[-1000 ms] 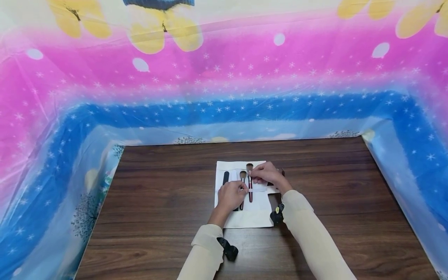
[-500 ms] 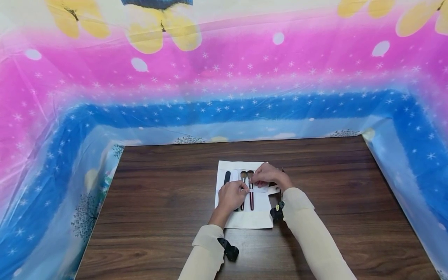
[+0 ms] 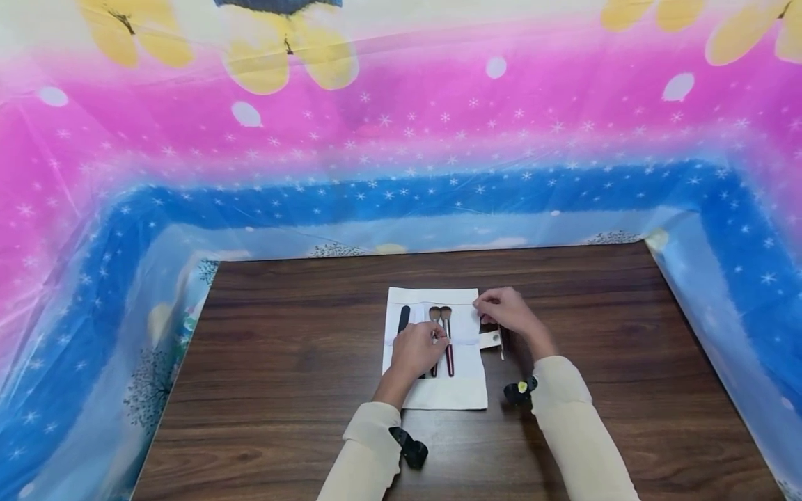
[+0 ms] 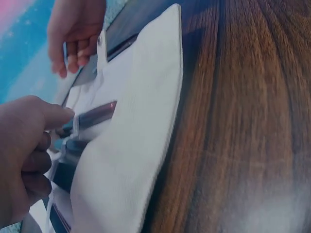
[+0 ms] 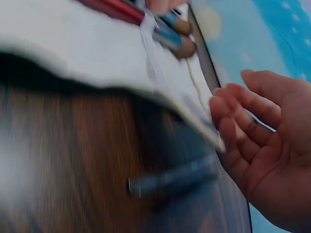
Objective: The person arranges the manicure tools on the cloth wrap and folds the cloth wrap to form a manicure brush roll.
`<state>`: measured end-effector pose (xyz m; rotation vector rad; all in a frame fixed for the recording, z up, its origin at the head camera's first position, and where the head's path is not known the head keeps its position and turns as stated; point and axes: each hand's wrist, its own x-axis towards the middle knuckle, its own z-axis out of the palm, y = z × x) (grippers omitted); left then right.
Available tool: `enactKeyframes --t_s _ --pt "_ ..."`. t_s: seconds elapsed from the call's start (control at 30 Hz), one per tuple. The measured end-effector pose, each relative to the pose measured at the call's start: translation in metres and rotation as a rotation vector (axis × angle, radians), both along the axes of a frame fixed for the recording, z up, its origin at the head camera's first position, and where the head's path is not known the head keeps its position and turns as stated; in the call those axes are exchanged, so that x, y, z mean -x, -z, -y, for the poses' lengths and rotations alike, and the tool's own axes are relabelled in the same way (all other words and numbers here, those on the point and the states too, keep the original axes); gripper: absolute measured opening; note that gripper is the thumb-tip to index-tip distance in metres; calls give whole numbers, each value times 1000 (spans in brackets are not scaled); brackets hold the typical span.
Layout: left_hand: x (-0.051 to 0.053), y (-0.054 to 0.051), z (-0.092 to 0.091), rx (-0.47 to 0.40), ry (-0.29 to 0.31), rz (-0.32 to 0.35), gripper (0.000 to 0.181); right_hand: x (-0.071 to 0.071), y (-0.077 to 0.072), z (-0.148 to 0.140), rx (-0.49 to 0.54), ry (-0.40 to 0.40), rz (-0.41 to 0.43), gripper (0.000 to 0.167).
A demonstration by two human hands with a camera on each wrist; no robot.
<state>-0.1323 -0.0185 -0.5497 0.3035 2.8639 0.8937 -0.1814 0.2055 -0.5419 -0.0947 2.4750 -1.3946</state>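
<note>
A curtained-off tabletop workspace: snowflake-printed cloth [image 3: 401, 146] lines 3 sides of a wood-grain table [image 3: 282, 334].

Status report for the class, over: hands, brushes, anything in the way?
Left hand at white band, seemingly pinching it. Right hand empty, beside white roll. Two brushes side by side on roll; left hand partly covers one.

Beyond the fingers of the right hand [image 3: 509, 310], room to pass is offered over the tabletop [image 3: 551, 275]. Nearer the body from them, the way is crossed by a strap [image 3: 489, 339] and a slim rod [image 5: 170, 179]. Between both hands' fingertips, a gap is kept above the white case [image 3: 446, 396]. Beyond the fingertips of the left hand [image 3: 416, 350], passage is obstructed by two brushes [image 3: 446, 314]; rightward, by the white band [image 5: 149, 43] pinched there.
</note>
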Motion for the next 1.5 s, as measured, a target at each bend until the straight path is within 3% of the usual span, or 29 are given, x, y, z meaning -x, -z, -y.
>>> enactKeyframes --t_s 0.13,0.23,0.5,0.77,1.07,1.3,1.5 --pt "1 -5 -5 -6 54 -14 10 -8 0 -23 9 108 -47 25" --pt "1 -7 -9 37 79 -3 17 -12 2 -34 -13 161 -56 24" --pt "4 -6 -14 120 114 55 20 -16 7 -48 -123 214 -23 21" --pt "7 -2 -13 76 109 65 13 -17 9 -41 -246 253 87 21" --pt "6 -2 -13 52 77 72 8 -13 2 -32 -332 305 149 17" --pt "5 -1 -13 61 68 66 7 -12 5 -30 -414 318 117 25" --pt "5 -1 -13 51 66 64 7 -14 10 -36 -345 329 85 27"
